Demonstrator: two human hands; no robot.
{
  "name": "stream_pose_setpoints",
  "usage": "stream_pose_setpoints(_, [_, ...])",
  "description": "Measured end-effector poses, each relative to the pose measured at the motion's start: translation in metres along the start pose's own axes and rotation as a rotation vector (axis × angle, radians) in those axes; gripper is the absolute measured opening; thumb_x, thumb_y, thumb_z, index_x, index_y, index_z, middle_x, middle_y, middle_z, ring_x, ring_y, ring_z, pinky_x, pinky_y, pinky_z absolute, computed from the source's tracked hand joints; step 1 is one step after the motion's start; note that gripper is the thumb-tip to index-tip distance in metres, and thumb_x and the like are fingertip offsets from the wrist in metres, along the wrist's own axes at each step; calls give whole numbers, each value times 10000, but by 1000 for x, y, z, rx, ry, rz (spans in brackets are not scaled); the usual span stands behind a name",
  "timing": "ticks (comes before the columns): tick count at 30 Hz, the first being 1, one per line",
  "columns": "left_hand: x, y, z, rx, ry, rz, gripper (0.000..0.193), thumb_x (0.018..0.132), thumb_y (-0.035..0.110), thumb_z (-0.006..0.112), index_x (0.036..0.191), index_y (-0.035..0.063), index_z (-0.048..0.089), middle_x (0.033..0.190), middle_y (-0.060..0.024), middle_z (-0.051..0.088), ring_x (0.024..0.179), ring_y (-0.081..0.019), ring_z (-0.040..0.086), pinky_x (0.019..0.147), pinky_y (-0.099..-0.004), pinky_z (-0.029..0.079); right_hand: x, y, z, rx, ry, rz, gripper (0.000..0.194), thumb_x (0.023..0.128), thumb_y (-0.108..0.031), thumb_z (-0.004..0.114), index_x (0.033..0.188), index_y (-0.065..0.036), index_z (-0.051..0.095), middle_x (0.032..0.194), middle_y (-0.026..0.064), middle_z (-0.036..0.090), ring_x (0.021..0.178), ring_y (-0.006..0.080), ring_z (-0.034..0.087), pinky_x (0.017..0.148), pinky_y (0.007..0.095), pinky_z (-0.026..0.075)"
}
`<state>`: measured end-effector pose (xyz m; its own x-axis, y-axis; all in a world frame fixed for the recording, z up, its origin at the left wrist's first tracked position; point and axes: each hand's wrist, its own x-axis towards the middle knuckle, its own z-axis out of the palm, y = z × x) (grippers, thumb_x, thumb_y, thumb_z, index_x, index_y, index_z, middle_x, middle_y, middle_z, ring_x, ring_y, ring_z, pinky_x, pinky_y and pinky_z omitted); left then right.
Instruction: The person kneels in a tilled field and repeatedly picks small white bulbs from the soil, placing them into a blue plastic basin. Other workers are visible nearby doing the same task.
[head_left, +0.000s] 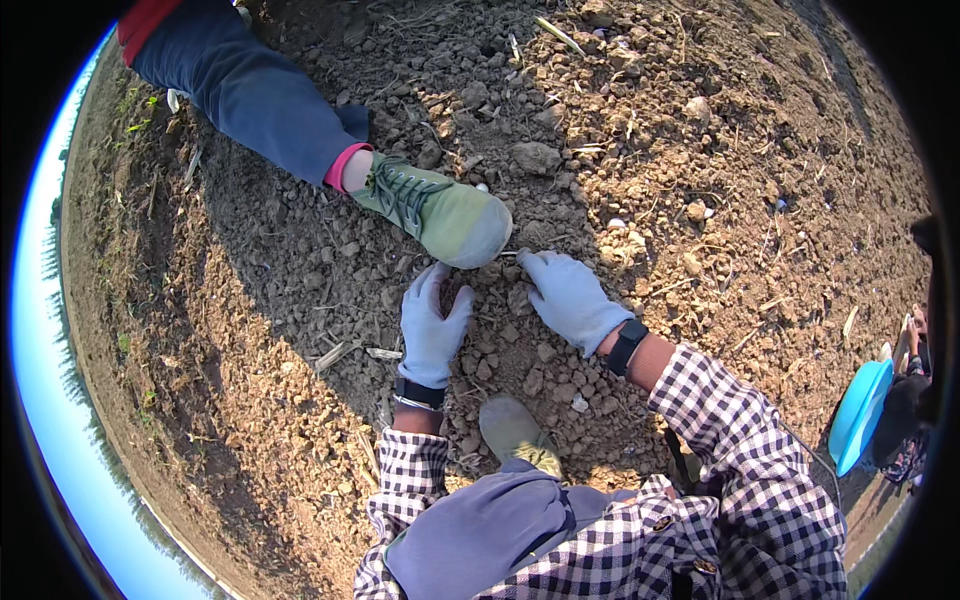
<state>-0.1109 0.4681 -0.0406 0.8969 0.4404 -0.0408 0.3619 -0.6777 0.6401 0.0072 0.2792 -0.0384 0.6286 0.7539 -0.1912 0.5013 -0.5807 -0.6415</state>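
My left hand (433, 326), in a pale work glove, reaches down to the cloddy soil (491, 330) with thumb and fingers apart. Its fingertips are close to the toe of a green canvas lace-up shoe (431, 210) worn by another person. My right hand (574, 300), gloved the same way, rests low over the soil on the other side of that toe. Beside its fingertips lies a thin pale stalk (508, 253); whether the fingers grip it is unclear. Below and between my hands, my own shoe (517, 431) stands on the ground.
The other person's trouser leg (255, 105) comes in from the upper left. Several small whitish pieces, one pale piece (616, 224) among them, are scattered over the tilled ground. Dry straw (330, 356) lies near my left wrist. A turquoise basin (859, 416) is at the far right beside another person.
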Motion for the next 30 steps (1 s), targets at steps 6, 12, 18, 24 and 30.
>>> stream_pose_setpoints(6, [19,20,31,397,-14,136,497,753,381,813,1074,29,671,1142,-191,645,1060,-402,586,886,-481,488,-13,-10,13,-99,19,-53,343,822,-168,682,1131,-44,603,1031,138,616,972,329,619,801,448,521])
stream_pose_setpoints(12, [29,3,33,240,6,304,208,822,250,754,952,90,727,976,-140,691,940,-390,607,840,-484,476,-42,7,-13,-44,-32,-165,331,832,-136,660,1139,-29,599,1085,142,625,986,343,624,845,438,512])
stream_pose_setpoints(18, [30,1,36,205,-33,224,279,817,249,761,1046,93,732,1059,-157,692,984,-403,618,852,-487,502,-68,48,-69,-15,-79,-150,313,847,-126,651,1151,-63,614,1111,136,633,1031,326,629,876,436,516])
stream_pose_setpoints(24, [28,5,36,266,-55,224,312,834,245,741,1096,77,710,1080,-187,679,1001,-413,614,875,-492,497,-26,132,-117,-330,401,145,409,831,-123,633,1231,-46,590,1190,168,605,1126,361,576,983,456,464])
stream_pose_setpoints(30, [25,10,35,273,-42,209,312,847,239,723,1097,53,693,1063,-202,670,979,-412,613,866,-493,489,2,136,-94,-633,65,213,302,933,-116,484,1222,-46,536,1118,165,593,1049,319,590,879,449,488])
